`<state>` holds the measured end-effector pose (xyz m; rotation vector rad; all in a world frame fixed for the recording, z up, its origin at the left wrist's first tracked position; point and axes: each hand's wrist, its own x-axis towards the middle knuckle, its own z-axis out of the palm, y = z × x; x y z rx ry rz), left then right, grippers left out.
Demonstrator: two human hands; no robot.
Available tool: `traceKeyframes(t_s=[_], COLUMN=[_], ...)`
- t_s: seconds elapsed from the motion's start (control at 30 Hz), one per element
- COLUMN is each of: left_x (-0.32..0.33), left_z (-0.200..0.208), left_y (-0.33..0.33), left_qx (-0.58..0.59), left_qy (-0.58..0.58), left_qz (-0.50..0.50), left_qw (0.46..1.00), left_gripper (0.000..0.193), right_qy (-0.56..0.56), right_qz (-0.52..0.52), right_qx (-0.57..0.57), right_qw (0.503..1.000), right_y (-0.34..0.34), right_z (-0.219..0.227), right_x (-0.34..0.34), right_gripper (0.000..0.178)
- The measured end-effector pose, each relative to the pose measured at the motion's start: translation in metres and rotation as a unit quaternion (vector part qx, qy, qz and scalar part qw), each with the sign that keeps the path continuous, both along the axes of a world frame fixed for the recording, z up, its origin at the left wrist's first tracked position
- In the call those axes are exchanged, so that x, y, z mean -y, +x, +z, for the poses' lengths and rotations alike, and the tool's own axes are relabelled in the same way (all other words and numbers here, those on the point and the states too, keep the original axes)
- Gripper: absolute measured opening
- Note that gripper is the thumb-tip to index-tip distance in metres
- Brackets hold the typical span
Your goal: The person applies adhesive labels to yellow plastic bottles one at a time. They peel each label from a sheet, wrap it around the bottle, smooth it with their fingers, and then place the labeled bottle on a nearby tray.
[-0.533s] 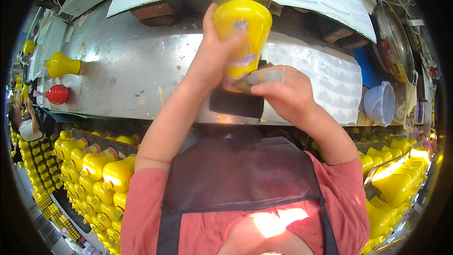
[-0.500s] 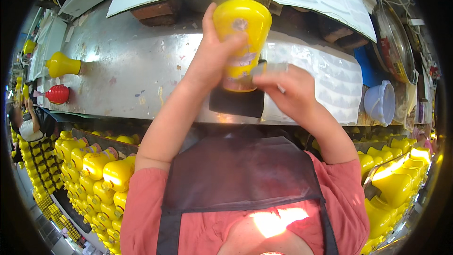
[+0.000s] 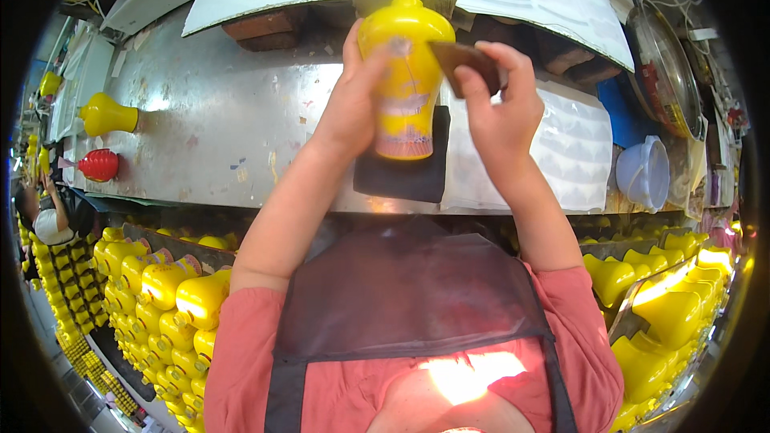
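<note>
Near the middle of my view, the yellow vase (image 3: 411, 84) lies over the bench, its neck pointing away from the wearer toward a brown block (image 3: 365, 0); I can't tell whether they touch. Its base end is over a black pad (image 3: 399, 183), partly covering it. The printed pattern is too soft for me to make out. The left hand (image 3: 351, 104) grasps the vase's left side, its thumb blurred across the front; most of its other fingers are hidden from me. The right hand (image 3: 508, 104) pinches a flat brown plate (image 3: 468, 64) between thumb and forefinger, with a narrow gap between those tips. The plate overlaps the vase's right edge, and I can't judge contact. Beyond, I see a white sheet (image 3: 529, 164) to the right and a bucket (image 3: 643, 176) past it; at far left, the rim darkens and crops a person (image 3: 52, 220).
</note>
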<state>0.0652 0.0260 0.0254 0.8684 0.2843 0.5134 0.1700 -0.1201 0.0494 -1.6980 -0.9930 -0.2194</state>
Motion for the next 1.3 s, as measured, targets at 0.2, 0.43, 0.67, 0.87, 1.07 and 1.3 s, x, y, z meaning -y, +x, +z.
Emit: traceKeyframes(t_s=[0.2,0.43,0.67,0.87,1.07,1.3], left_x=[0.001,-0.008,-0.027,-0.023,-0.016,-0.034], left_z=[0.000,0.010,0.004,0.002,0.015,0.020], left_y=[-0.006,0.004,0.036,0.033,0.034,0.041], left_qx=[-0.055,-0.166,-0.121,-0.067,-0.148,-0.132], left_qy=[0.096,0.430,0.265,0.228,0.355,0.334], left_qz=[0.020,0.130,0.145,0.156,0.188,0.140], left_qw=[0.994,0.878,0.946,0.959,0.904,0.923], left_gripper=[0.075,0.064,0.036,0.036,0.045,0.032], right_qy=[-0.015,-0.059,-0.027,-0.067,-0.182,-0.084], right_qz=[-0.014,0.048,-0.005,0.149,0.085,0.046], right_qx=[0.086,0.090,0.018,0.018,0.170,0.226], right_qw=[0.996,0.993,0.999,0.986,0.965,0.969], right_y=[0.006,0.030,0.047,0.048,0.068,0.068], right_z=[0.008,0.028,0.035,0.061,0.072,0.065], right_x=[-0.019,-0.035,-0.050,-0.046,-0.072,-0.065], right_gripper=[0.038,0.033,0.029,0.023,0.024,0.020])
